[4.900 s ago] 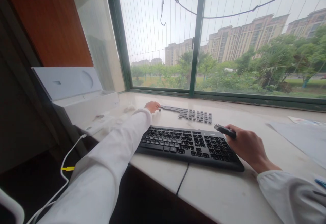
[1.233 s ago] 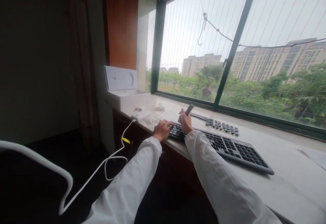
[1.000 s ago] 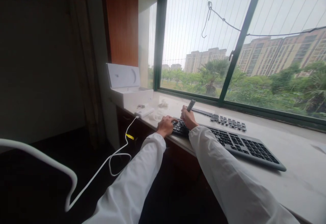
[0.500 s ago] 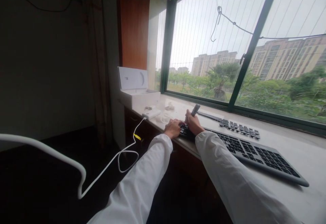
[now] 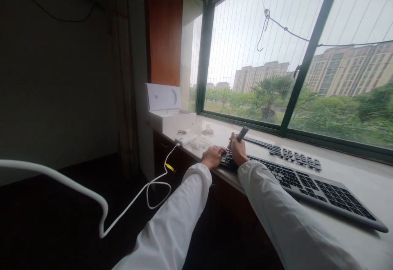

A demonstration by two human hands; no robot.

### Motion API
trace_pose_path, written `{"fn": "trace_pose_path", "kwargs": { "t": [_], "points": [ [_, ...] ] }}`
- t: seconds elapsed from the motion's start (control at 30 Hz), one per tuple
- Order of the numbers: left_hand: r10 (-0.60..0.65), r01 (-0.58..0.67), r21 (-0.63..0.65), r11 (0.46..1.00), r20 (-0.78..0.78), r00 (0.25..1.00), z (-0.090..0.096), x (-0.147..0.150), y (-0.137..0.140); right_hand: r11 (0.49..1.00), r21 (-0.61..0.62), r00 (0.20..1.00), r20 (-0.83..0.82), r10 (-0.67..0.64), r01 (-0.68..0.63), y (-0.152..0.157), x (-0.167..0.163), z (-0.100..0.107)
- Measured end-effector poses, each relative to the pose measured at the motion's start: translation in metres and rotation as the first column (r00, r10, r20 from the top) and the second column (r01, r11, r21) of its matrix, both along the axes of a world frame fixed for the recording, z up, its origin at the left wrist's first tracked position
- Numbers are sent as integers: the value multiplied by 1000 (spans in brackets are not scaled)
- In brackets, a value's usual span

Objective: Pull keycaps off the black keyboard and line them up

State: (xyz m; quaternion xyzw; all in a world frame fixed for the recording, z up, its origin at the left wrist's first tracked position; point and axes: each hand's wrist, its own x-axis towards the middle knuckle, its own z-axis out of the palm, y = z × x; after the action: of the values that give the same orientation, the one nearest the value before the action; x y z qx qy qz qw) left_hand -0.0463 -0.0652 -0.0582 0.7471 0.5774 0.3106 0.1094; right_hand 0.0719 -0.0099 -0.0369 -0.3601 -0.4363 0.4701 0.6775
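Note:
At the left end of the dark keyboard (image 5: pixel 307 186), my left hand (image 5: pixel 213 156) is closed over the edge, its fingertips bent onto the keys. Just to its right, my right hand (image 5: pixel 238 149) wraps around a thick dark grey handle (image 5: pixel 242 133) that sticks up and leans right. The handle's lower end is hidden by the hand, so the kind of tool cannot be made out. Behind the keyboard lie several loose dark keycaps (image 5: pixel 296 158) in rows, beside a long dark strip (image 5: pixel 257 141).
An open white box (image 5: pixel 172 120) stands at the sill's far left. Before it lie a white device (image 5: pixel 186 140) with a white cable (image 5: pixel 156 177), small metallic pieces (image 5: pixel 181 132) and crumpled pale wrapping (image 5: pixel 207 130). A window (image 5: pixel 245 57) rises behind the pale sill (image 5: pixel 362 180).
My right hand has shifted slightly right along the keyboard with the handle, showing more keys between my hands. My left hand stays at the keyboard's end. The view has turned slightly left.

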Motion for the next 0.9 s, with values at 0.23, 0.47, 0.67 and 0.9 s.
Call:
{"fn": "trace_pose_path", "kwargs": {
  "t": [0.23,0.47,0.67,0.9],
  "points": [
    [1,-1,11,1000,-20,1000,-1,-1,-2,998,-55,999,-4,-41,40,4,2,-4],
    [3,-3,-1,1000,-14,1000,1,0,-2,998,-53,1000,16,-23,23,0,1,-2],
    [0,0,16,1000,-13,1000,-2,0,3,996,-86,1000,23,-14,16,-1,1,-1],
    [-11,11,29,1000,-8,1000,-3,0,4,986,-147,992,-107,61,-76,4,7,0]
  ]
}}
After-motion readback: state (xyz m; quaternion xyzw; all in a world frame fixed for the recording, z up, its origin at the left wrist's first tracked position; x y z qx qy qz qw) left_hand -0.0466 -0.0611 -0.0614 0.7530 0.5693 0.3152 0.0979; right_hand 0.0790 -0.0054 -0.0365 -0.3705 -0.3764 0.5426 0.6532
